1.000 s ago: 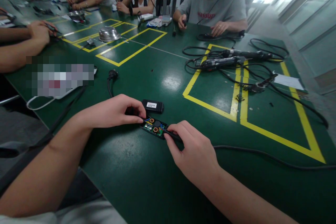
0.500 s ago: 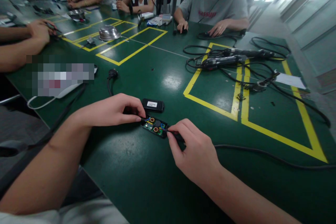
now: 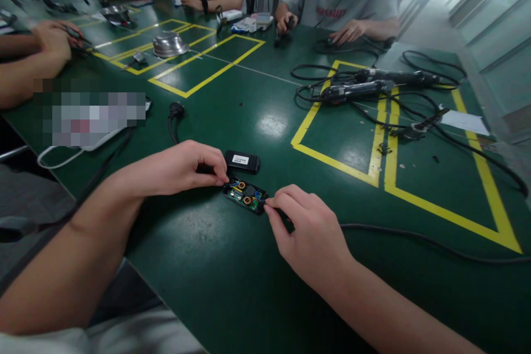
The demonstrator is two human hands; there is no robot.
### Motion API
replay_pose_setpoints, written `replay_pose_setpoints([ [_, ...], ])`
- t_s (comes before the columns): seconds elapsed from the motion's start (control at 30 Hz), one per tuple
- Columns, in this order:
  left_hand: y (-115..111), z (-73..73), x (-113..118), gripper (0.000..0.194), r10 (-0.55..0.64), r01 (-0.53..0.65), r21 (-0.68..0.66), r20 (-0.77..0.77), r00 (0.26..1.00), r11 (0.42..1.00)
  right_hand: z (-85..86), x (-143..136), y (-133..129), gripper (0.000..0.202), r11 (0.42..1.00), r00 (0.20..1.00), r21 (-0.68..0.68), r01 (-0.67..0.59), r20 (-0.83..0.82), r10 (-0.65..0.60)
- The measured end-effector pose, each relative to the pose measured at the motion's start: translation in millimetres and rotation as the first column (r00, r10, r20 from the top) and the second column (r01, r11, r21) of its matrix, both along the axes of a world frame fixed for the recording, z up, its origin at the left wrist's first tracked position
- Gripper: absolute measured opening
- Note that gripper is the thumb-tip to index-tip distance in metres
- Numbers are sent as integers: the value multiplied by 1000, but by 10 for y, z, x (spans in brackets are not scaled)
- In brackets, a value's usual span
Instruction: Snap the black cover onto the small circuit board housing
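Observation:
A small open black plastic case [image 3: 243, 207] lies in front of me, with a green circuit board [image 3: 238, 197], copper-coloured coils and thin coloured wires inside. At its left end, my left hand [image 3: 203, 168] is closed in a pinch on what looks like a black cable's end, mostly hidden by the fingers. My right hand [image 3: 309, 227] pinches another black cable [image 3: 385, 228] at the case's right end; that cable runs off to the right. Just behind the case rests a black ribbed cover [image 3: 242, 161] with a white label. A black plug [image 3: 176, 110] has its cord passing behind my left hand.
Electric screwdrivers [image 3: 359, 91] with tangled cords lie at the right, across yellow tape rectangles [image 3: 336, 163]. A metal bowl [image 3: 170, 44] sits farther back. A white-edged pouch or tray [image 3: 97, 121], partly blurred out, is at the left. Other people work around the green table [image 3: 232, 121].
Both hands stay at the two ends of the case with little movement. Across the table, a person's hand has lifted a dark object slightly. The view has shifted a little.

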State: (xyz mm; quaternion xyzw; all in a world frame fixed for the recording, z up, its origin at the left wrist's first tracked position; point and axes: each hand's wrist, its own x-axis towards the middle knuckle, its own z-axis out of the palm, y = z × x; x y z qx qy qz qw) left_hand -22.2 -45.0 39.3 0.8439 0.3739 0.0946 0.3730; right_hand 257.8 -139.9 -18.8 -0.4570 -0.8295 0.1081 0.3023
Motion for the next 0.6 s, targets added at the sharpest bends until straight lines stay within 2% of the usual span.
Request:
replay_pose_setpoints([
  [0.1,-40,9,31,22,-10,12,62,-28,1000,998,-11,-7,-3,22,1000,1000,9,4,-13,-4],
  [0.17,-86,4,76,20,49,-42,204,-29,998,978,-21,-10,-3,21,1000,1000,20,9,-6,-9],
  [0.23,-129,-13,134,18,165,-158,380,14,986,912,-26,-13,-3,19,1000,1000,23,18,10,-18],
  [0.3,-149,-42,187,21,253,-249,461,55,966,852,-23,-17,-3,15,1000,1000,20,24,17,-24],
  [0.37,-135,-83,218,27,269,-257,452,38,962,854,-16,-21,-5,12,1000,1000,11,27,8,-27],
  [0.47,-70,-157,217,35,224,-197,379,-28,974,904,-10,-27,-11,14,999,999,-6,32,-5,-32],
  [0.6,-13,-217,182,36,194,-175,326,-24,981,929,-17,-32,-18,19,999,999,-13,45,-15,-46],
])
